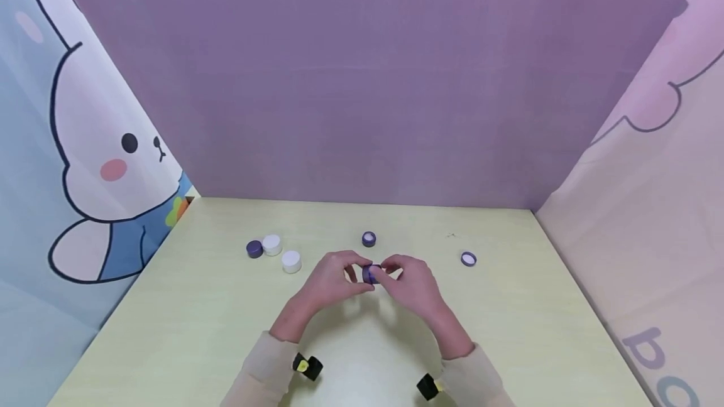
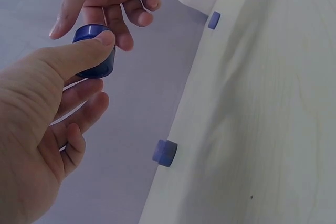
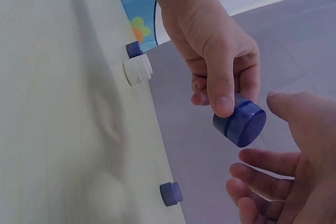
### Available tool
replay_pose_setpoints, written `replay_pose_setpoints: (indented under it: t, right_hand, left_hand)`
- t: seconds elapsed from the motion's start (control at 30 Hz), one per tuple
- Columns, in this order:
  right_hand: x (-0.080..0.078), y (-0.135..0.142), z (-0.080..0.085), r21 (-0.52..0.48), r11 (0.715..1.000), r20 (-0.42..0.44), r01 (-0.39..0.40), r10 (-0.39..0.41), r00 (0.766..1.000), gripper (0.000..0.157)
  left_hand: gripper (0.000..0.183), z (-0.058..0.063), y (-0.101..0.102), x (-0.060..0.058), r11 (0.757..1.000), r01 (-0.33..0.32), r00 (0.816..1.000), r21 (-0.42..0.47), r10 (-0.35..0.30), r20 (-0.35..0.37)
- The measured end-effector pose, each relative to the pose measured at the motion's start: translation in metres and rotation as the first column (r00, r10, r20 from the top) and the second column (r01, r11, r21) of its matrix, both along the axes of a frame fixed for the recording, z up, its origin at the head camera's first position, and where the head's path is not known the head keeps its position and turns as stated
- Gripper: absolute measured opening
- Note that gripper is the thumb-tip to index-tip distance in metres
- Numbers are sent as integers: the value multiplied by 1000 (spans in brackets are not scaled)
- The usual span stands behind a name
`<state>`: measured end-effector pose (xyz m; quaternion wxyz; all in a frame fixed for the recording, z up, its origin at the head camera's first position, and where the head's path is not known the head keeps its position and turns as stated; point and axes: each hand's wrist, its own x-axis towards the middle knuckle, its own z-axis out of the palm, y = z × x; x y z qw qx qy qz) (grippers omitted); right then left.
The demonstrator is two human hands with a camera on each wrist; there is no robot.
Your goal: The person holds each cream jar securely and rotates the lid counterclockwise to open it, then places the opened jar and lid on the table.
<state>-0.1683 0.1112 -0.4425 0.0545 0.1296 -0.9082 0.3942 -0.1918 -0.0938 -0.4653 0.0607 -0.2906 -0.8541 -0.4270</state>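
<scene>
My left hand [image 1: 337, 280] holds a small dark blue-purple jar [image 3: 240, 120] between thumb and fingers, above the table. A lid sits on the jar, and a seam shows between the two parts in the right wrist view. My right hand [image 3: 307, 166] is close beside the lid, thumb and fingers spread around it with a gap, so it does not appear to touch. Behind the hands stands a second purple jar [image 1: 369, 239] with its neck bare. A loose purple lid [image 1: 468, 259] with a pale inside lies to the right.
On the left side of the table [image 1: 186, 331] are a dark purple jar [image 1: 254, 249] and two white jars, one at the back [image 1: 272, 244] and one nearer [image 1: 291, 261]. A purple panel [image 1: 362, 93] rises at the back, with printed cloth on both sides.
</scene>
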Motion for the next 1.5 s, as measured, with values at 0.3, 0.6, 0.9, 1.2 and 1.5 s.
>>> replay_pose_setpoints:
  t: [0.3,0.6,0.9,1.2,1.5]
  right_hand:
    - [1,-3,2,-41,997,50,-71,73,996,24]
    - [0,-1,2,-89,987,17,-133,135,991,33]
    - [2,-2,3,-102,984,-18,-143,142,990,36]
    - [1,2,3,-117,986,47,-120,127,991,37]
    - [0,6,2,-115,987,88,-110,121,989,36]
  left_hand:
    - [40,0,-3,-1,1000,3,1000,0,-3,5]
    - [40,0,-3,-3,1000,16,1000,-15,-16,-5]
    - [42,-3,-2,-3,1000,19,1000,-13,-19,-1]
    - [40,-1,-2,-2,1000,1,999,-27,0,39]
    - [40,1,-3,-2,999,-16,998,-37,18,61]
